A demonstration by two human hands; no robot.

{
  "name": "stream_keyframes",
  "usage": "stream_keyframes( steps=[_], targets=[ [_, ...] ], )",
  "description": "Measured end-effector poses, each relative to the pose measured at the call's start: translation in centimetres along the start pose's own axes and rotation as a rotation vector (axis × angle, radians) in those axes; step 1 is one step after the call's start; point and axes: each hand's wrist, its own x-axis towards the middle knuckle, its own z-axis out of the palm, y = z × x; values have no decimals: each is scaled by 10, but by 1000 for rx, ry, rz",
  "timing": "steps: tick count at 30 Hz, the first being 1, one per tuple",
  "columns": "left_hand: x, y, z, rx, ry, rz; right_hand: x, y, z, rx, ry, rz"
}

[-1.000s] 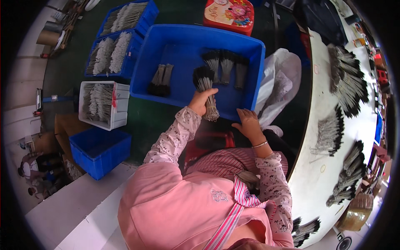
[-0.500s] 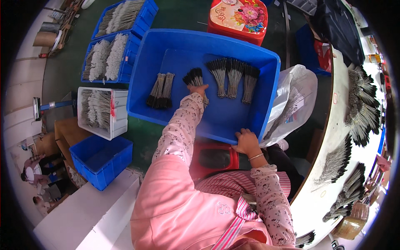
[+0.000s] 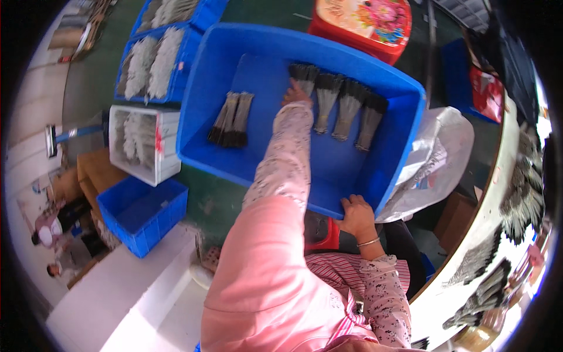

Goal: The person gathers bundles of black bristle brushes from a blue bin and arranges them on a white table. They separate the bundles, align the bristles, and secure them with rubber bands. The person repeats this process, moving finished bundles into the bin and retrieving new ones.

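A big blue tub point(image 3: 246, 41) lies in front of me. Inside it, my left hand point(image 3: 297, 95) is closed around the lower part of a bundle of thin wire brushes point(image 3: 304, 71), black bristle ends pointing away from me. Just right of it lie several like bundles point(image 3: 328, 97) in a row. On the tub's left side, more brush bundles point(image 3: 231, 120) lie with their dark ends toward me. My right hand point(image 3: 358, 218) grips the tub's near rim at the right corner, fingers hooked over the edge.
Blue crates point(image 3: 179, 73) and a white crate point(image 3: 161, 158) of brushes stand at left, above a small blue bin point(image 3: 141, 220). A red container point(image 3: 396, 50) stands beyond the tub. Right are a clear plastic bag point(image 3: 446, 146) and a white table point(image 3: 469, 281) with brush piles.
My left hand has carried its brush bundle away from me and rightward, up beside the row of bundles. The right hand still grips the rim. The whole view has shifted a little.
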Motion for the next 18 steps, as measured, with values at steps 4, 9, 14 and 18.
stream_keyframes(
  steps=[4, 9, 14, 18],
  targets=[
    [2, 8, -3, -30, -6, -6, 4, -2, -4, -12, 12, 0],
    [-8, -25, -27, -329, -14, 34, 5, -1, -1, -15, 31, -5],
    [8, -105, -64, 81, 466, -81, 5, -2, -1, -37, 29, -28],
    [19, -160, -88, 295, 403, -269, 4, -6, 0, -30, 53, -10]
  ],
)
